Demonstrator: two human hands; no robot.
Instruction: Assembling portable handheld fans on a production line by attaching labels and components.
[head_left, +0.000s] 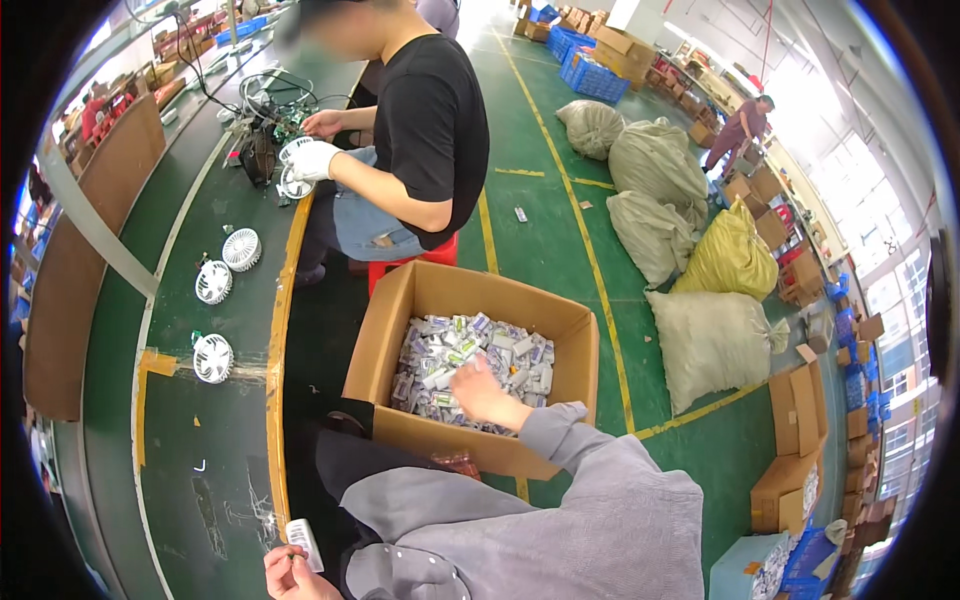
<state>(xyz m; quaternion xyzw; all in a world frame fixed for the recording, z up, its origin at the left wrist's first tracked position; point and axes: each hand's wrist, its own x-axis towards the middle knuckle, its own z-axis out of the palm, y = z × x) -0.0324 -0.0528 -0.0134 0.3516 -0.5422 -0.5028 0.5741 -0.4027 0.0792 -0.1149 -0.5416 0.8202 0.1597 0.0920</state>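
Low at the left, by the bench edge, my left hand (pixel 292 575) is closed on a small white block with dark markings (pixel 303 545); its exact kind is unclear. My right hand (pixel 485 393) reaches into an open cardboard box (pixel 470 290), its fingers bent down onto the heap. Heaped inside are many small white and grey packs (pixel 525 350), some with green or purple marks. Whatever the right fingertips pinch is hidden.
A green bench (pixel 215 440) with a yellow-taped edge runs along my left, bearing several white fan parts (pixel 213 358). Beyond the box, a co-worker in black (pixel 430 130) sits on a red stool (pixel 400 262), handling fan parts. Stuffed sacks (pixel 710 345) stand on the right floor.
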